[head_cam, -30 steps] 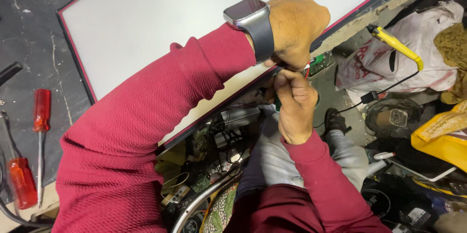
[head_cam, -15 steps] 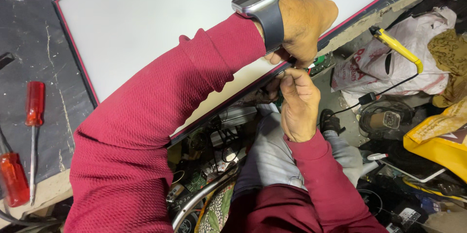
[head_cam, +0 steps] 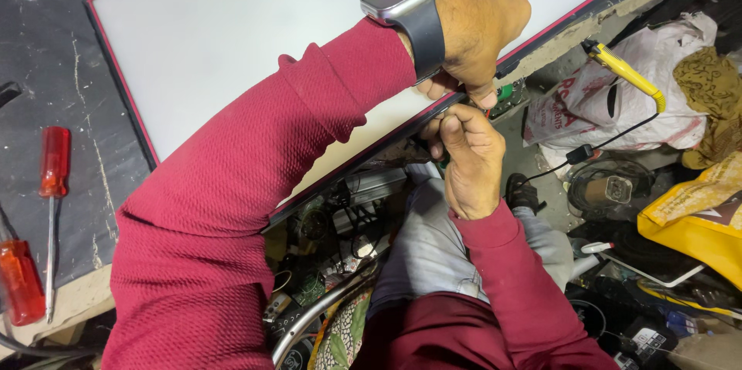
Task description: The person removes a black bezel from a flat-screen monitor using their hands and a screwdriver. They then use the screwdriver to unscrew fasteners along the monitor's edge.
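Both hands have barely shifted: left hand point(head_cam: 471, 34) and right hand point(head_cam: 471, 157) fingers pinch the panel's edge point(head_cam: 371, 150).

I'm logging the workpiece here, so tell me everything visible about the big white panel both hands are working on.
The white panel is a large flat rectangle with a matte, blank white face and a thin dark frame showing a red edge line. It lies flat on a scuffed dark bench, set askew in the view, its near edge at the bench's edge. The left hand grips that edge from above; the right hand pinches at it from below. A red sleeve crosses it.
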